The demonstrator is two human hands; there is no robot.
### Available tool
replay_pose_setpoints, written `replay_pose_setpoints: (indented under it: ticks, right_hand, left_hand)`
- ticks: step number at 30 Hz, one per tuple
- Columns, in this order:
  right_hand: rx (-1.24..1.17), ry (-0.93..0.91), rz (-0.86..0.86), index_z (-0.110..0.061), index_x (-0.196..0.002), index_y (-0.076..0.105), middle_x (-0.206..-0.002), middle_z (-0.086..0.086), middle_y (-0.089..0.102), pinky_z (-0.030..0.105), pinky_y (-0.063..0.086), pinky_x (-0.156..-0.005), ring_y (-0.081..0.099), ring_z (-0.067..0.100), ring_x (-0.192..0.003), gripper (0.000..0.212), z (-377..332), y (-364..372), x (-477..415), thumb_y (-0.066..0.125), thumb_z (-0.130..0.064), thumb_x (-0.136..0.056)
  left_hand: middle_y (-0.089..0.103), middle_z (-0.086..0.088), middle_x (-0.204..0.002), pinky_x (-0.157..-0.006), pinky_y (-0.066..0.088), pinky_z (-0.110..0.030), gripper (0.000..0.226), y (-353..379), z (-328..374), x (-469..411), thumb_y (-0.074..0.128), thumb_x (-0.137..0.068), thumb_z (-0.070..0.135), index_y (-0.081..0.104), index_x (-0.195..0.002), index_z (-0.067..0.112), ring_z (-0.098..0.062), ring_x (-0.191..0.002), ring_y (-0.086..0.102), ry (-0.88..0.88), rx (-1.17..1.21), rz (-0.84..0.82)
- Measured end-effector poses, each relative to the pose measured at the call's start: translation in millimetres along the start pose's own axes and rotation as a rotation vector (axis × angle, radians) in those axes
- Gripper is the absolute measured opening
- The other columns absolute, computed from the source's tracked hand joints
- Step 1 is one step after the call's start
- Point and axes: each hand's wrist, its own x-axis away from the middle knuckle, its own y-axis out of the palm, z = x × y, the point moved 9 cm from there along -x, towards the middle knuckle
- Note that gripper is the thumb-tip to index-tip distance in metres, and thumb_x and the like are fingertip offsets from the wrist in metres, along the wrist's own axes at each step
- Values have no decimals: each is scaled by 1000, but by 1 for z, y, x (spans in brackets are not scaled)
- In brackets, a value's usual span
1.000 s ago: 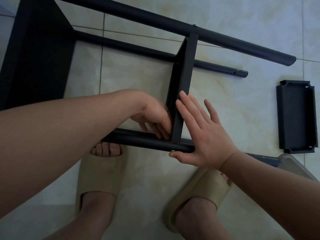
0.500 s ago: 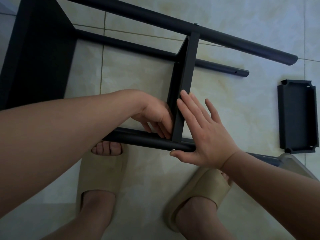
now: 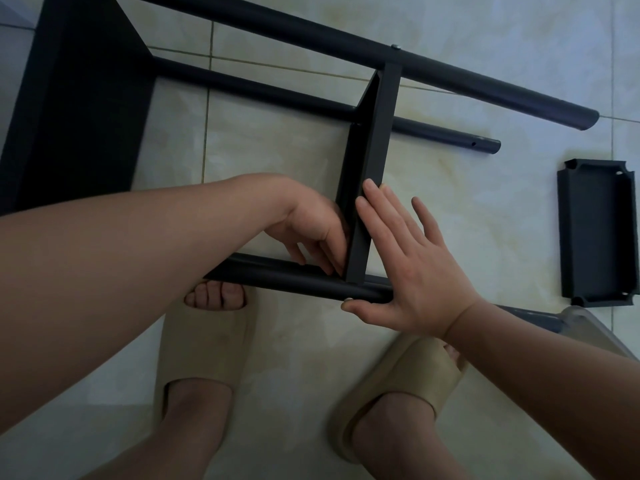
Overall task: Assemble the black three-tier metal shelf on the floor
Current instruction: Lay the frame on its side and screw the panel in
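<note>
One black shelf point(image 3: 380, 133), pale tiled floor point(image 3: 502, 220)

Matte black shelf frame point(image 3: 372, 168), black loose tray point(image 3: 597, 233), cream marbled floor tiles point(image 3: 485, 209), and beige slippers point(image 3: 204, 344) below.

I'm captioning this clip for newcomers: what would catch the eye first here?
Two hands meet at the middle: the right hand lies flat against a black shelf panel, the left hand reaches in on its other side. A loose black tray lies on the tiles at the right.
</note>
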Motion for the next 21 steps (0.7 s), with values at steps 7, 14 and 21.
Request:
replay_pose_setpoints:
  ticks: [7, 14, 21]
  right_hand:
    - [-1, -4, 2, -5, -161, 17, -170, 11, 8, 60, 16, -123, 5, 26, -158, 110, 0, 0, 0, 48, -78, -84]
    - [4, -5, 6, -5, -161, 18, -170, 11, 8, 60, 16, -123, 6, 26, -157, 111, 0, 0, 0, 49, -78, -83]
    - [-5, -6, 7, -5, -161, 18, -170, 11, 9, 60, 16, -123, 6, 26, -157, 111, 0, 0, 0, 49, -78, -83]
  left_hand:
    - [77, 10, -105, -111, 38, -48, 19, -3, -4, 1, 67, -91, 29, 72, -110, 27, -10, -111, 67, -33, -27, 7]
    - [77, 4, -104, -112, 41, -48, 15, 1, -3, -2, 69, -90, 16, 72, -104, 22, -12, -108, 70, -15, 6, -4]
    - [76, 8, -111, -112, 37, -49, 24, 1, -3, 0, 67, -91, 24, 72, -115, 24, -11, -114, 67, -32, -14, -20]
